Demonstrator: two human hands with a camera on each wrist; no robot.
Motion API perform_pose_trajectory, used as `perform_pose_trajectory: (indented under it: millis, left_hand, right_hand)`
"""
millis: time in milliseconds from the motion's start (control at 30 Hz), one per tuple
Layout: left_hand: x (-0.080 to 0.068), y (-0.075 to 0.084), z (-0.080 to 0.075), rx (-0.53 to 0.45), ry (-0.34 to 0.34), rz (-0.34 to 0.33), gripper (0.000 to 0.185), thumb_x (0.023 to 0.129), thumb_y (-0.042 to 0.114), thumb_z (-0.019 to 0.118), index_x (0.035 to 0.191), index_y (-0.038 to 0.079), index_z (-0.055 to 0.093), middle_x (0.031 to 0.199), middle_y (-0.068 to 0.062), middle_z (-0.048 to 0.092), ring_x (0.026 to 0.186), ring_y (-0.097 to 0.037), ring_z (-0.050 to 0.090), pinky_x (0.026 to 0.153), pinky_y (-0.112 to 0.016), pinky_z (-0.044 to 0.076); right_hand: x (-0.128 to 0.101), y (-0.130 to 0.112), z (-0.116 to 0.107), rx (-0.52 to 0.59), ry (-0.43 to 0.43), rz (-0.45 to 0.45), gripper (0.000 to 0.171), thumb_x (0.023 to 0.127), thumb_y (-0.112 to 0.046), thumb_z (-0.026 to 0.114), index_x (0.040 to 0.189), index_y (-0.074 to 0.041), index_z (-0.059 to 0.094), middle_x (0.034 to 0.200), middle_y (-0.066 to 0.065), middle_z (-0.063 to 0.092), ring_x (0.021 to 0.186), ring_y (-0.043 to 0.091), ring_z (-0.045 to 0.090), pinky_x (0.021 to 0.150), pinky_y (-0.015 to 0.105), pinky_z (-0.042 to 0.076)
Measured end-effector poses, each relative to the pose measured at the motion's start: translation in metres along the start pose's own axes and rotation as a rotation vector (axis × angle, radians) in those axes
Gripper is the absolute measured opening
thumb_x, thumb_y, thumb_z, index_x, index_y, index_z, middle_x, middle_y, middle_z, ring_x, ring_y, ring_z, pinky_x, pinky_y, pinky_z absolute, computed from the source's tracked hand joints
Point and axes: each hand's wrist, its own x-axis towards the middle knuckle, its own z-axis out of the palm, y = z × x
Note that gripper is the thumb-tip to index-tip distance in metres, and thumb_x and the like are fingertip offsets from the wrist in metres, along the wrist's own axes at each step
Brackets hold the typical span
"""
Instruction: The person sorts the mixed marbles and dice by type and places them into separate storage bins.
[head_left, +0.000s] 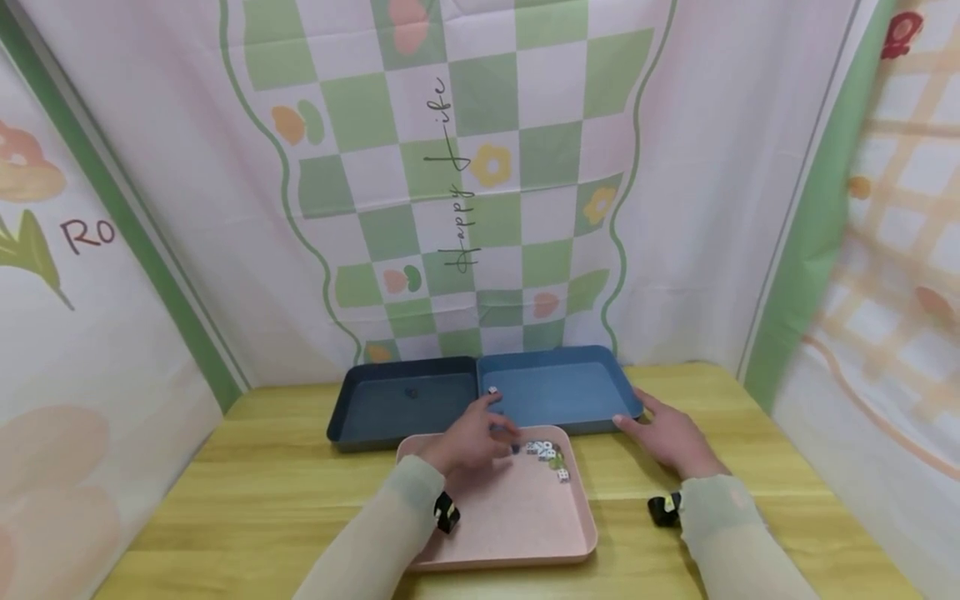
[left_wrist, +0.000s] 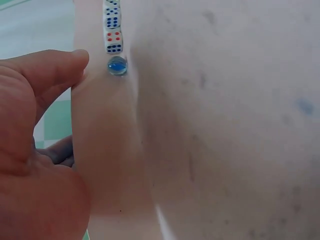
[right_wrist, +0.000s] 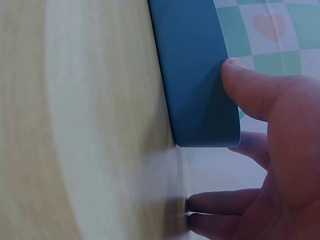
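My left hand (head_left: 474,437) reaches over the far left part of a pink tray (head_left: 517,533), its fingers spread and nothing visible in them. Just past its fingertips, a white die (head_left: 492,390) sits in the left end of a blue tray (head_left: 558,383). Several dice (left_wrist: 113,40) line the pink tray's far wall, with a clear marble with a blue core (left_wrist: 117,66) beside them, close to my left thumb. A greenish marble (head_left: 556,462) lies among the dice at the right. My right hand (head_left: 672,435) holds the blue tray's near right corner, thumb on the front rim, fingers along the side.
Left of the blue tray stands a dark navy tray (head_left: 375,417) with a small dark marble (head_left: 411,393) in it. All three trays are on a wood-grain table (head_left: 247,492). A patterned curtain (head_left: 480,208) hangs directly behind, with cloth walls on both sides.
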Motion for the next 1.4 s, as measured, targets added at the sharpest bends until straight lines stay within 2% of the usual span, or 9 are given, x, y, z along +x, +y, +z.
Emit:
perform_pose_trajectory:
  millis: [333,467,567,700,900,1167,1400]
  left_hand:
    - [0.002,-0.002,0.007,0.130,0.024,0.051,0.023,0.087,0.012,0.077,0.106,0.025,0.079,0.163,-0.009,0.018,0.148,-0.032,0.015,0.112,-0.048,0.030]
    - [-0.001,-0.004,0.010,0.161,0.006,0.060,0.025,0.086,0.015,0.078,0.108,0.026,0.079,0.162,-0.011,0.020,0.148,-0.032,0.014,0.113,-0.047,0.029]
    - [-0.004,-0.006,0.012,0.198,-0.010,0.095,0.024,0.087,0.015,0.077,0.109,0.025,0.079,0.161,-0.014,0.022,0.148,-0.033,0.013,0.114,-0.047,0.027]
    - [-0.007,-0.004,0.010,0.242,0.004,0.137,0.022,0.089,0.009,0.072,0.105,0.022,0.079,0.159,-0.016,0.026,0.148,-0.034,0.014,0.115,-0.048,0.025]
    - [-0.007,0.002,0.006,0.278,0.016,0.130,0.023,0.088,0.004,0.070,0.102,0.019,0.080,0.158,-0.015,0.031,0.148,-0.035,0.016,0.116,-0.046,0.022]
    - [-0.005,0.003,0.002,0.312,0.007,0.128,0.021,0.087,0.006,0.072,0.104,0.017,0.080,0.157,-0.015,0.032,0.148,-0.033,0.016,0.116,-0.045,0.021]
    - [-0.004,0.004,0.002,0.331,-0.022,0.123,0.016,0.088,0.010,0.073,0.099,0.020,0.080,0.157,-0.014,0.033,0.149,-0.031,0.014,0.117,-0.044,0.020]
  right_hand:
    - [0.003,-0.001,-0.004,-0.001,0.008,-0.015,0.095,0.096,-0.067,0.048,0.157,0.000,0.021,0.144,0.038,0.037,0.127,0.060,0.036,0.100,0.071,0.030]
    - [0.003,0.001,-0.001,-0.010,-0.011,-0.012,0.097,0.094,-0.069,0.047,0.157,0.000,0.021,0.145,0.037,0.037,0.128,0.060,0.036,0.100,0.071,0.030]
    - [0.003,0.002,0.003,-0.011,-0.016,-0.012,0.098,0.094,-0.070,0.047,0.157,0.001,0.022,0.145,0.036,0.038,0.128,0.059,0.036,0.100,0.070,0.031]
    - [0.005,0.004,0.005,0.000,-0.004,-0.021,0.097,0.094,-0.069,0.049,0.156,0.001,0.023,0.145,0.036,0.038,0.128,0.059,0.036,0.100,0.070,0.031]
    - [0.005,0.004,0.002,-0.007,-0.001,-0.014,0.096,0.095,-0.067,0.049,0.157,0.001,0.022,0.145,0.037,0.037,0.129,0.059,0.035,0.100,0.070,0.031]
    - [0.004,-0.001,-0.003,-0.005,-0.001,-0.011,0.094,0.096,-0.066,0.049,0.157,0.001,0.022,0.146,0.037,0.035,0.130,0.059,0.033,0.101,0.070,0.030]
    - [0.006,0.000,0.000,-0.006,-0.007,0.000,0.095,0.096,-0.066,0.048,0.157,0.001,0.021,0.146,0.037,0.035,0.130,0.059,0.034,0.101,0.070,0.030]
